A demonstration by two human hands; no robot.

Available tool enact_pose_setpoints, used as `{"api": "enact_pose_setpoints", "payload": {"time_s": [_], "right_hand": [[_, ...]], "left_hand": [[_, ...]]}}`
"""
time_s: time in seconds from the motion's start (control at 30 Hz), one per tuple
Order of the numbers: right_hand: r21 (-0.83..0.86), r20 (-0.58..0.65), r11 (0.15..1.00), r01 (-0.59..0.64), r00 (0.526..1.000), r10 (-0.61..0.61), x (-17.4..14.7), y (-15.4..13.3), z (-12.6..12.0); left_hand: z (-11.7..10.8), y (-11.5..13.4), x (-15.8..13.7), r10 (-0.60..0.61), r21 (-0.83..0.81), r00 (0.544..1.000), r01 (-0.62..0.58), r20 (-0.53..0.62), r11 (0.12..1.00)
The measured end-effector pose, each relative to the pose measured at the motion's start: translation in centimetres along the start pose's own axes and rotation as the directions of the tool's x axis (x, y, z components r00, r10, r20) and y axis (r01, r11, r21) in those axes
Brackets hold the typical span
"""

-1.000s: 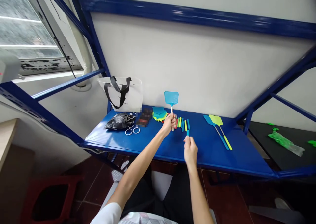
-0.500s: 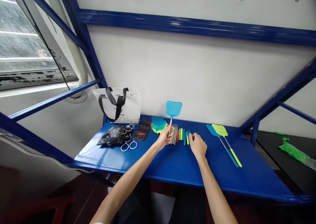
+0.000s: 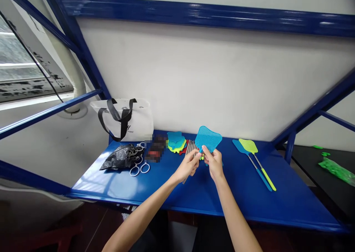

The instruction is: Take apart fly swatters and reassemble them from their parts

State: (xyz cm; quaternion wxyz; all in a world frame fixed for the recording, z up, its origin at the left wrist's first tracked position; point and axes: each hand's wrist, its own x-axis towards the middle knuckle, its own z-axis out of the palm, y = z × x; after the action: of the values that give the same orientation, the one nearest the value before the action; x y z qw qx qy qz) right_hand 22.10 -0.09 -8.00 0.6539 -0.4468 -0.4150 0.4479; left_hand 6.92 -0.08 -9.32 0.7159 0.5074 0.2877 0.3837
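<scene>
A blue fly swatter head point(image 3: 208, 138) on a metal rod is held up between both hands over the table. My left hand point(image 3: 190, 165) is closed around the rod near the neck. My right hand point(image 3: 213, 161) pinches the lower edge of the blue head, thumb on its face. Behind my hands lie several metal rods point(image 3: 190, 147) and coloured handles, mostly hidden. Left of them is a pile of blue, yellow-green and red swatter heads point(image 3: 176, 141). Two whole fly swatters, one blue point(image 3: 259, 172) and one yellow-green point(image 3: 263, 167), lie side by side to the right.
On the blue table point(image 3: 155, 185), a white bag point(image 3: 138, 124) with black handles stands at the back left. Before it are a black plastic bag point(image 3: 119, 157) and white rings point(image 3: 145, 167). A blue frame surrounds the table. A green packet point(image 3: 337, 170) lies on a black surface at far right.
My right hand has left the coloured handles and taken hold of the blue swatter head. The head has tilted and come lower, while my left hand keeps the rod. The view has shifted slightly.
</scene>
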Motion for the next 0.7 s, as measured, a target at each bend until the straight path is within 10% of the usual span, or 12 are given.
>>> {"api": "enact_pose_setpoints", "payload": {"time_s": [0.3, 0.43, 0.53, 0.7], "right_hand": [[0.174, -0.131, 0.983, 0.049, 0.991, -0.027, -1.4, -4.4, 0.1], [0.163, -0.436, 0.933, 0.321, 0.872, -0.224, 2.9, -9.1, -5.2], [0.013, -0.260, 0.994, 0.106, 0.960, -0.099, 4.5, -7.8, -6.2], [-0.274, 0.080, 0.938, -0.213, 0.967, 0.243, 3.2, 1.0, 1.6]], "left_hand": [[1.1, 3.9, -5.0, -0.083, -0.122, 0.985, 0.102, 0.151, 0.987], [-1.4, 4.7, -9.5, -0.158, -0.132, 0.983, 0.169, 0.089, 0.977], [-3.3, 4.5, -10.4, -0.102, -0.143, 0.993, 0.093, -0.056, 0.985], [-3.0, 3.9, -9.2, -0.116, -0.158, 0.991, 0.103, -0.074, 0.982]]}}
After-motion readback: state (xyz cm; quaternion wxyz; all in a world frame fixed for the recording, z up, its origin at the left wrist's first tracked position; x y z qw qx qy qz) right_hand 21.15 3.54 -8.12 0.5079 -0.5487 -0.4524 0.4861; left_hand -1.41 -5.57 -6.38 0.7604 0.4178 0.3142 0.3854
